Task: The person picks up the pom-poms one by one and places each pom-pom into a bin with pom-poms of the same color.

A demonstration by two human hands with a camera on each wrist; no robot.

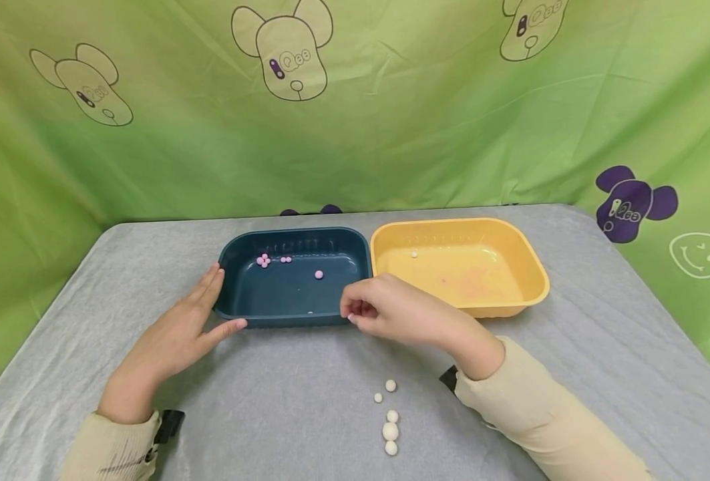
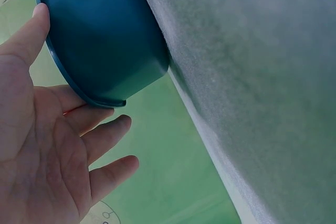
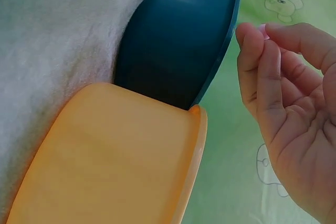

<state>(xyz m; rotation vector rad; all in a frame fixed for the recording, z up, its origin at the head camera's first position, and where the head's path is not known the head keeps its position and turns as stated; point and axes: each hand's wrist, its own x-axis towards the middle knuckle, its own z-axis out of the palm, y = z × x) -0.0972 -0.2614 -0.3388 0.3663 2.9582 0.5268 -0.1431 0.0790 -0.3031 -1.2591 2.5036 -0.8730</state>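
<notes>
My left hand [image 1: 174,337] rests with straight, spread fingers against the left corner of the dark blue basin [image 1: 282,321]. In the left wrist view, the thumb and fingertips touch its rim. Over the basin's front right corner, my right hand [image 1: 393,308] pinches a small pink ball [image 3: 263,31] between thumb and fingertips; most of the ball is hidden. Inside the blue basin lie a cluster of small pink balls [image 1: 263,260], a touching pair of pink balls [image 1: 286,260] and a single larger pink ball [image 1: 319,274].
A yellow basin [image 1: 511,308] adjoins the blue one on the right, with a small white ball [image 1: 414,254] in it. Several white balls [image 1: 391,431] of different sizes lie on the grey tablecloth [image 1: 294,414] in front. A green printed curtain [image 1: 379,147] hangs behind the table.
</notes>
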